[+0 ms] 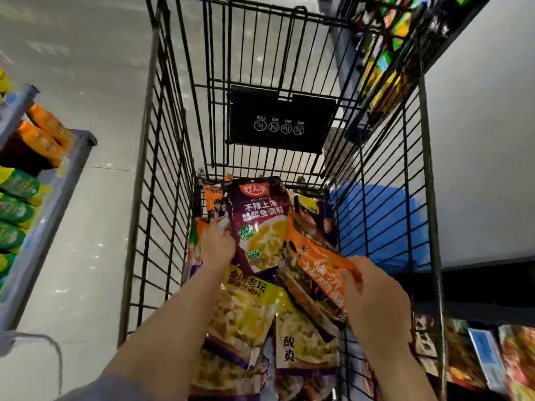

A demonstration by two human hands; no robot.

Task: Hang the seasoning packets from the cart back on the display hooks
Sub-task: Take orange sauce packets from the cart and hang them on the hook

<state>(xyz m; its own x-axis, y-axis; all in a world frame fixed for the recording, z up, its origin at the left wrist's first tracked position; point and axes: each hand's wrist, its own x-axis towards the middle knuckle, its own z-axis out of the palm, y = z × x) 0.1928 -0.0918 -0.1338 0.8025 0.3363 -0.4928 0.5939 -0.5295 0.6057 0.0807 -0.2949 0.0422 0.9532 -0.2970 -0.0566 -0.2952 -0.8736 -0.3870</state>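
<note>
Both my arms reach down into a black wire shopping cart (162, 180) whose bottom is covered with several seasoning packets. My left hand (216, 245) grips the lower left edge of a dark purple packet (257, 221) with yellow soup pictured on it, tilted up above the pile. My right hand (373, 296) pinches the near corner of an orange packet (315, 270) lying to the right of the purple one. Yellow packets (246, 311) with purple trim lie beneath, near the cart's close end.
A black warning sign (280, 120) hangs on the cart's folded child seat. A shelf (43, 198) with green and orange packets stands on the left. Displays of colourful packets (390, 47) line the right side, upper and lower (492, 360). Grey floor lies left of the cart.
</note>
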